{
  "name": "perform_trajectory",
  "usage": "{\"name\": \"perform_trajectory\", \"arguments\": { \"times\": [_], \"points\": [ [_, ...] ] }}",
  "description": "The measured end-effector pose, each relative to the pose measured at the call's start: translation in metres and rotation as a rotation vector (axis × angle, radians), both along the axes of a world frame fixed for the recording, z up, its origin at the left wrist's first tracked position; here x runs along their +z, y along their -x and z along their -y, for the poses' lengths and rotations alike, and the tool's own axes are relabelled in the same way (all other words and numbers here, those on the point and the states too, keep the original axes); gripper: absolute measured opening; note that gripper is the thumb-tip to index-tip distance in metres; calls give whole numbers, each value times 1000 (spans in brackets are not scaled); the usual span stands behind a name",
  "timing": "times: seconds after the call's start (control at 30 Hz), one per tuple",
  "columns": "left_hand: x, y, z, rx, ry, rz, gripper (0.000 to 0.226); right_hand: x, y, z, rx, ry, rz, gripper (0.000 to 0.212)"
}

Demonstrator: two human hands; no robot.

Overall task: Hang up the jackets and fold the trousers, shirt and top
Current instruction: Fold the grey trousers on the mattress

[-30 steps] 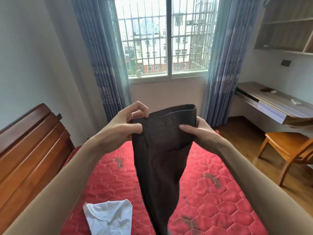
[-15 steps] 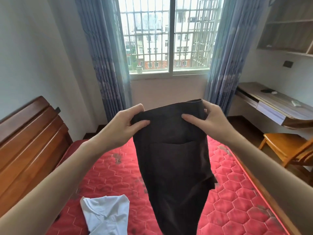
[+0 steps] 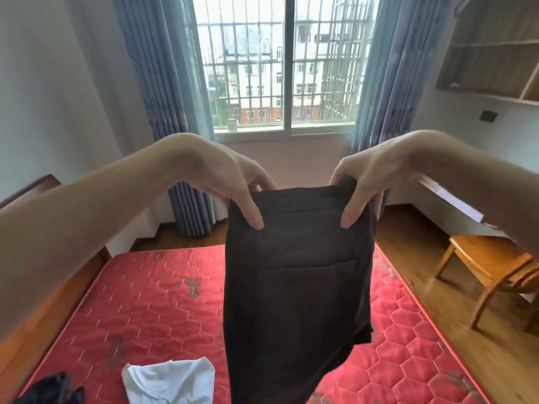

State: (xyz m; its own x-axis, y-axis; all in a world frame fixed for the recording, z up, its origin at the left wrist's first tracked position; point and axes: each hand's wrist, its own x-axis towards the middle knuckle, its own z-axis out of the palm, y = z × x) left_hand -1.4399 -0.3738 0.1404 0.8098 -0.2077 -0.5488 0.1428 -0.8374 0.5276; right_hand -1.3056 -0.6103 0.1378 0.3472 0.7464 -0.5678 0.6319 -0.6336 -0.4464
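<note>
Now we fold the trousers (image 3: 297, 275): left hand (image 3: 233, 182) and right hand (image 3: 361, 185) pinch the waistband; next, lay them on the bed (image 3: 151, 295), toward 12 o'clock.

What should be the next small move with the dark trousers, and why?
Probably lower the dark trousers flat onto the red mattress: the left hand and right hand pinch the waistband corners, and the trousers hang unfolded above it.

one trousers (image 3: 297, 281), one white top (image 3: 172, 380), one chair (image 3: 490, 266).
</note>
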Motion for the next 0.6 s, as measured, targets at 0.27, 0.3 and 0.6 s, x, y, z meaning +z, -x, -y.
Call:
{"name": "perform_trajectory", "arguments": {
  "times": [0.27, 0.3, 0.6],
  "points": [
    [-19, -100, -47, 174, -277, -42, 51, -22, -73, -93, -171, -120, 323, 31],
    [-20, -111, -55, 218, -283, 1, 52, -23, -82, -103, -191, -159, 389, 29],
    [4, -182, -101, 419, -611, 784, 33, 5, -147, -148, -316, -558, 931, 17]
  ]
}}
